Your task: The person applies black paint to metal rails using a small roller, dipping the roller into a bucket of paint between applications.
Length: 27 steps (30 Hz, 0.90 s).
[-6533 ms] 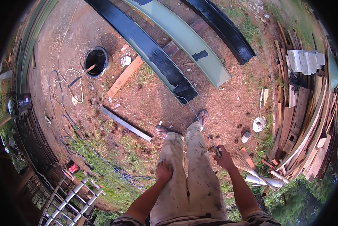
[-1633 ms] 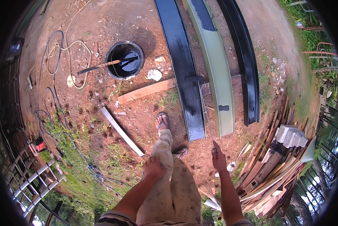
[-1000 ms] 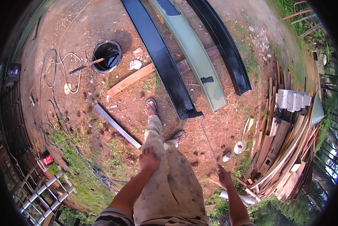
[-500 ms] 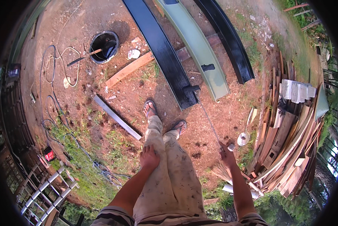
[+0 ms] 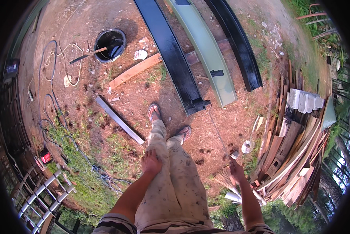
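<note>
My right hand (image 5: 236, 169) is closed round the lower end of a long-handled paint roller (image 5: 218, 130). The thin rod runs up and left to a dark roller head (image 5: 201, 105), which lies across the near end of a channel-shaped beam (image 5: 171, 58) coated in wet, glossy black. Flat on my left thigh rests my left hand (image 5: 151, 162), fingers stretched out and holding nothing. Just right of that black beam lies a pale green beam (image 5: 210, 54) with a dark patch near its end. Farther right is another black beam (image 5: 241, 46).
A plank (image 5: 134, 70) runs crosswise under the beams. Back left stands a black tub (image 5: 122, 43) with a wooden-handled tool across it. A grey metal bar (image 5: 119, 120) lies left of my feet. Hoses (image 5: 52, 101) trail at left; stacked lumber (image 5: 288, 152) stands at right.
The roller head has moved toward me to the near end of the black beam. My right hand has come slightly lower, and my left hand stays on my thigh.
</note>
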### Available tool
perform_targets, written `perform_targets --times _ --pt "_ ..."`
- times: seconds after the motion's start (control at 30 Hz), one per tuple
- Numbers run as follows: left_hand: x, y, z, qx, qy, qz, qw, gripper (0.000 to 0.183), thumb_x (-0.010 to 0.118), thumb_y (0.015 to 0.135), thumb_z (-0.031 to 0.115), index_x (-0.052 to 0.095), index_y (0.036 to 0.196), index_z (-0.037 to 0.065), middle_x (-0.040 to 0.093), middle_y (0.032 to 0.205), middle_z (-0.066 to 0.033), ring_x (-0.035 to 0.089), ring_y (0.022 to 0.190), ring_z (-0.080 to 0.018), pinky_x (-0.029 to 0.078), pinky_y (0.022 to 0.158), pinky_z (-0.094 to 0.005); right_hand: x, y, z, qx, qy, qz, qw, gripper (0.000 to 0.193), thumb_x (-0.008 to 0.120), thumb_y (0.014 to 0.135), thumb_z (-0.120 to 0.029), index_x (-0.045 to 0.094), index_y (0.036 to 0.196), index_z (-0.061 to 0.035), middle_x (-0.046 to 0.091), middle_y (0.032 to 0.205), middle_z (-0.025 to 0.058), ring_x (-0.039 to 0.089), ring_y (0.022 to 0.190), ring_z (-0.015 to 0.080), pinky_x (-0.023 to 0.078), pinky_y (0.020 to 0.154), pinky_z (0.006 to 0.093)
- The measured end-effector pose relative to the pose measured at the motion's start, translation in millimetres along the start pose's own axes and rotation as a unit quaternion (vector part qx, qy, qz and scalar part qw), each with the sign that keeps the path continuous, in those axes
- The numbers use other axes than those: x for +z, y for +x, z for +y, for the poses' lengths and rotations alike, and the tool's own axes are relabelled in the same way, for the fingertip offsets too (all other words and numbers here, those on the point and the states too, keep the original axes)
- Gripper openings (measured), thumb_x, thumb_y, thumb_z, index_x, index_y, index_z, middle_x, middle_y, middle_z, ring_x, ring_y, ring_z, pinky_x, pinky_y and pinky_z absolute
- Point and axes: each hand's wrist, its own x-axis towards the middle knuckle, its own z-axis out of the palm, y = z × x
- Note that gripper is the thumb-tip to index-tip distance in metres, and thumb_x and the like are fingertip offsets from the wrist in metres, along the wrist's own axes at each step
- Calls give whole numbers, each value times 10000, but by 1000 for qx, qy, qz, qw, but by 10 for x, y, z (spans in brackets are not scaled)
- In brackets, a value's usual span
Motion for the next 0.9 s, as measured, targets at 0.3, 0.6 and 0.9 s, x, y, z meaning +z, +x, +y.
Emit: perform_targets --times 0.3,0.6,0.9 --pt "-76 6 -147 -28 -14 -16 999 713 613 935 353 459 1568 64 488 1602 -167 393 1535 -353 351 1229 -521 -97 1886 -2104 -105 -5 41 994 498 555 1101 -249 487 1595 -244 708 933 209 723 812 368 553 795 462" --pt "-150 67 -114 -42 -50 -18 998 722 624 925 351 452 1567 66 475 1609 -167 378 1542 -369 336 1242 -524 -177 2306 -2362 -117 -30 73 990 493 551 1100 -248 492 1589 -240 723 1002 256 722 882 416 561 850 479" --pt "-340 172 -92 -36 -60 -14 997 730 629 901 310 439 1566 75 511 1544 -183 399 1525 -369 345 1236 -564 -130 250 -845 3 29 3 1000 500 572 1097 -304 528 1579 -176 502 706 38 484 622 122 451 605 327"
